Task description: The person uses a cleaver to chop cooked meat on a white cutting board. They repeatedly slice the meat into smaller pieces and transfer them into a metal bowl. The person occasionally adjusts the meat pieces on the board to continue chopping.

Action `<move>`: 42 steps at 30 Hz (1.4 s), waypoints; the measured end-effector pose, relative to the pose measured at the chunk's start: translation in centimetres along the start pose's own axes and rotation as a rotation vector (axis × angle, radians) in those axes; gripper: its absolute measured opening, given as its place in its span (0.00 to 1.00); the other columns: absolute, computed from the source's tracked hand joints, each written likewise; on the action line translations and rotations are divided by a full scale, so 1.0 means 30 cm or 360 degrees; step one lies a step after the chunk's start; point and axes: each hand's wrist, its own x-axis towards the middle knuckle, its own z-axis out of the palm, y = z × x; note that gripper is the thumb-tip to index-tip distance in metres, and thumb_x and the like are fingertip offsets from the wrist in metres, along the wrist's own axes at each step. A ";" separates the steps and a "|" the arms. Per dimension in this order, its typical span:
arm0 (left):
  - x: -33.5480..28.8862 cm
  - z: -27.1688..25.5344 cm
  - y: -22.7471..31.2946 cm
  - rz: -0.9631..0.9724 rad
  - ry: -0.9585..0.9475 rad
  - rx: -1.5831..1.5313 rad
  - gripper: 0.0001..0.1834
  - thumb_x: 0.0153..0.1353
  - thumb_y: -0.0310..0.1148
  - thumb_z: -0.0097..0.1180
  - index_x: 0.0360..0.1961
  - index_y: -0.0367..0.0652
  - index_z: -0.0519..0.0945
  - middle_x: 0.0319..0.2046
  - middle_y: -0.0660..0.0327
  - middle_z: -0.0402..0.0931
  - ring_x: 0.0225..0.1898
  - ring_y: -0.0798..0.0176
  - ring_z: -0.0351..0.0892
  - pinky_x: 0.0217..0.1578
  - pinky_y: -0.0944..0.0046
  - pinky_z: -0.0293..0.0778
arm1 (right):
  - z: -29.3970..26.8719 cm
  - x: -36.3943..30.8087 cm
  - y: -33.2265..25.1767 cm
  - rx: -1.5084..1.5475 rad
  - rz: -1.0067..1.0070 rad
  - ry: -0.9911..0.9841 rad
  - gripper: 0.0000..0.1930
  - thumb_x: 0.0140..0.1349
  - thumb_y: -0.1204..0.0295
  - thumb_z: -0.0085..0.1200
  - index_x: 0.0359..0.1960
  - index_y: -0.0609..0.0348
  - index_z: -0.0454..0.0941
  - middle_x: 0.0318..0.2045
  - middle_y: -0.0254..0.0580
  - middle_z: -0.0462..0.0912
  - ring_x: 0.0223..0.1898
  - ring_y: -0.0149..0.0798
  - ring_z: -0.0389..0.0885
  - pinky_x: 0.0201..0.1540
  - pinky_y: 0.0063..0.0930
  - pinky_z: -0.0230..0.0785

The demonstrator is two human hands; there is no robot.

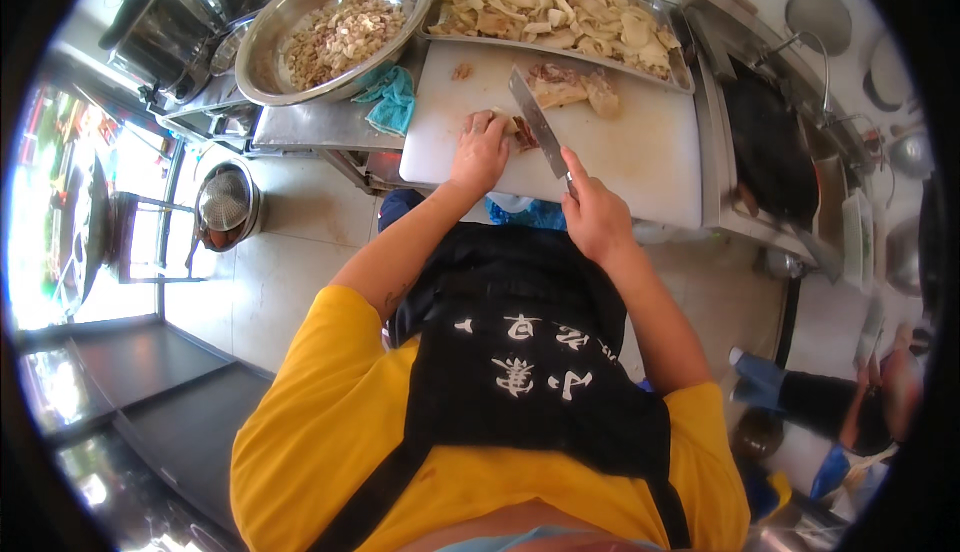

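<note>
On a white cutting board (640,177), my left hand (482,152) presses down with bent fingers on a small piece of meat (523,134), dark red where it shows. My right hand (598,214) grips the handle of a kitchen cleaver (538,124). Its broad blade slants up and leftward, close beside that meat and just right of my left fingers; whether it touches is unclear. Beyond the blade lies a larger pale and reddish chunk of meat (572,90). A small scrap of meat (461,72) rests near the board's far left.
A steel bowl (262,74) of diced meat stands left of the board, with a turquoise cloth (390,102) beside it. Behind sits a metal tray (690,74) heaped with pale meat strips. A black wok (770,142) stands at the right. Another person (840,397) is at lower right.
</note>
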 end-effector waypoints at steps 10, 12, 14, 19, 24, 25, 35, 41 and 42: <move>0.043 0.006 -0.012 -0.0115 -0.0089 0.0123 0.20 0.62 0.26 0.61 0.56 0.45 0.83 0.57 0.52 0.79 0.62 0.39 0.73 0.60 0.41 0.71 | -0.054 -0.099 0.014 0.0014 -0.0063 0.0248 0.37 0.72 0.68 0.56 0.82 0.38 0.61 0.36 0.50 0.82 0.33 0.59 0.84 0.38 0.55 0.78; 0.048 0.004 -0.021 -0.0068 -0.0164 0.0125 0.19 0.61 0.25 0.61 0.54 0.44 0.84 0.58 0.53 0.80 0.62 0.39 0.73 0.60 0.41 0.71 | -0.043 -0.112 0.038 -0.0134 -0.0018 0.0138 0.37 0.72 0.68 0.56 0.82 0.38 0.61 0.36 0.50 0.82 0.33 0.59 0.84 0.38 0.56 0.78; 0.043 -0.002 -0.030 -0.0018 -0.0293 0.0059 0.19 0.60 0.24 0.61 0.54 0.43 0.84 0.58 0.53 0.79 0.61 0.39 0.74 0.60 0.41 0.72 | -0.038 -0.111 0.058 -0.0217 -0.0003 0.0021 0.37 0.72 0.68 0.57 0.82 0.38 0.60 0.35 0.51 0.82 0.33 0.60 0.84 0.38 0.56 0.78; 0.011 -0.022 -0.017 0.0121 0.0012 -0.0367 0.19 0.63 0.24 0.60 0.55 0.45 0.83 0.54 0.52 0.81 0.57 0.37 0.75 0.59 0.40 0.72 | -0.044 -0.113 0.039 -0.0070 -0.0114 0.0138 0.38 0.72 0.67 0.56 0.83 0.38 0.59 0.34 0.52 0.82 0.32 0.61 0.84 0.37 0.57 0.78; -0.015 -0.058 -0.006 -0.0024 -0.0042 -0.0094 0.14 0.63 0.22 0.61 0.51 0.39 0.84 0.53 0.49 0.81 0.58 0.36 0.75 0.60 0.42 0.73 | -0.012 -0.109 -0.034 -0.0012 -0.0153 0.0114 0.38 0.71 0.68 0.57 0.82 0.39 0.60 0.34 0.52 0.82 0.31 0.60 0.84 0.37 0.55 0.78; -0.019 -0.064 -0.007 -0.0003 -0.0070 -0.0112 0.14 0.64 0.22 0.61 0.51 0.39 0.84 0.53 0.49 0.81 0.58 0.36 0.76 0.60 0.42 0.74 | -0.004 -0.097 -0.037 -0.0149 -0.0090 -0.0064 0.38 0.71 0.68 0.58 0.82 0.39 0.61 0.34 0.52 0.81 0.30 0.60 0.84 0.36 0.53 0.78; -0.023 -0.069 -0.024 0.0080 0.0000 -0.0291 0.11 0.65 0.19 0.58 0.47 0.38 0.85 0.50 0.48 0.81 0.55 0.36 0.78 0.56 0.46 0.76 | 0.024 -0.064 -0.048 -0.0169 -0.0096 -0.0162 0.38 0.71 0.67 0.57 0.82 0.37 0.60 0.35 0.54 0.83 0.31 0.60 0.84 0.37 0.55 0.78; -0.034 -0.069 -0.035 0.0028 0.0141 -0.0286 0.07 0.63 0.19 0.59 0.42 0.37 0.83 0.44 0.46 0.80 0.50 0.37 0.79 0.52 0.46 0.77 | 0.026 -0.054 -0.061 -0.0080 -0.0181 -0.0036 0.38 0.71 0.67 0.57 0.83 0.36 0.60 0.34 0.53 0.83 0.31 0.60 0.84 0.37 0.54 0.78; -0.035 -0.067 -0.039 0.0035 0.0143 -0.0290 0.07 0.63 0.19 0.60 0.41 0.37 0.83 0.43 0.46 0.79 0.49 0.37 0.79 0.51 0.46 0.77 | 0.027 -0.050 -0.061 -0.0101 -0.0185 -0.0079 0.38 0.71 0.67 0.57 0.82 0.37 0.60 0.34 0.53 0.83 0.31 0.60 0.84 0.37 0.54 0.78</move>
